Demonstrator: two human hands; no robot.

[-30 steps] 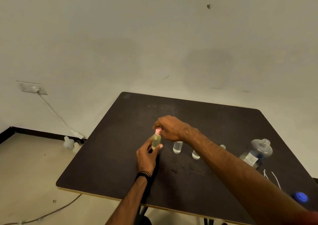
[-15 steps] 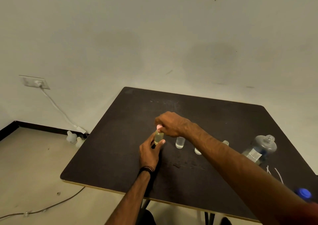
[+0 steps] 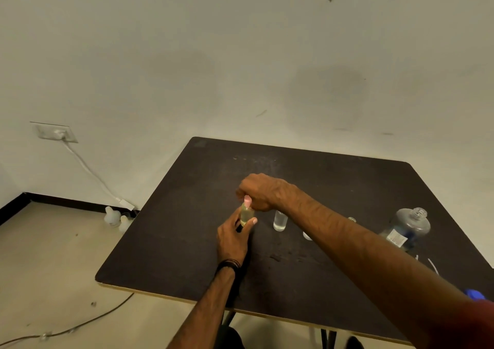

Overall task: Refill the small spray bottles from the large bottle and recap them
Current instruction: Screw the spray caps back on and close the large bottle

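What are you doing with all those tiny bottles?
The left hand steadies a small yellowish bottle on the dark table, while the right hand works its pink cap on top. A small clear bottle stands uncapped beside it. The large bottle stands open at the right, its blue cap near the table's edge.

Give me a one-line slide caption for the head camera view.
Left hand steadies a small yellowish bottle on the dark table while the right hand fits its pink cap.
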